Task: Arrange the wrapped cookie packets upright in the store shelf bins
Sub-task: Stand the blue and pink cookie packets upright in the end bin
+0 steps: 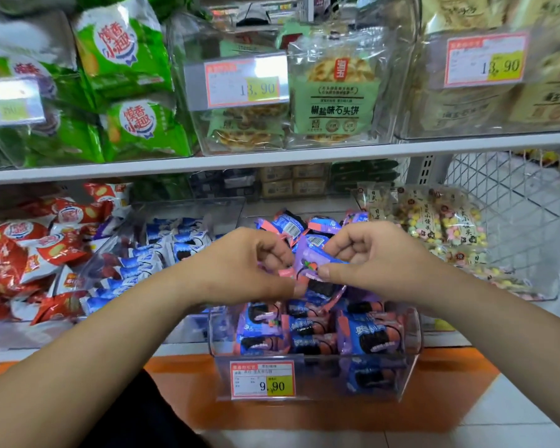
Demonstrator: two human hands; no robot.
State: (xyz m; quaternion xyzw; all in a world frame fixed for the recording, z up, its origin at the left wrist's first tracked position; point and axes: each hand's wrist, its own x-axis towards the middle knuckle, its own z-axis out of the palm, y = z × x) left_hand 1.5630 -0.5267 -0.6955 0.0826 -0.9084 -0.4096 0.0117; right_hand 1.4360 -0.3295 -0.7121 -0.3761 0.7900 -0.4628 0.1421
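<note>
While we work at the lower shelf, red packets lie heaped well to the left of our left grip. Blue-and-white packets fill a bin of their own just left of it, and neither lot is touched. Our left grip has its fingers curled in and pinches the left edge of a purple packet. Our right grip pinches the opposite edge between thumb and curled fingers, so both are clamped on the one packet. It hangs tilted in the air between them. We judge the two-sided hold is there to square the slippery wrapper before it goes in on end. Directly below both grips stands the clear bin with its price tag. Its front packets already stand upright, faces outward, leaving the space under the grips as the likely slot. Beyond the grips, loose packets lie jumbled and probably need the same treatment. Right of our right grip, bags of pastel snacks sit apart in another bin.
</note>
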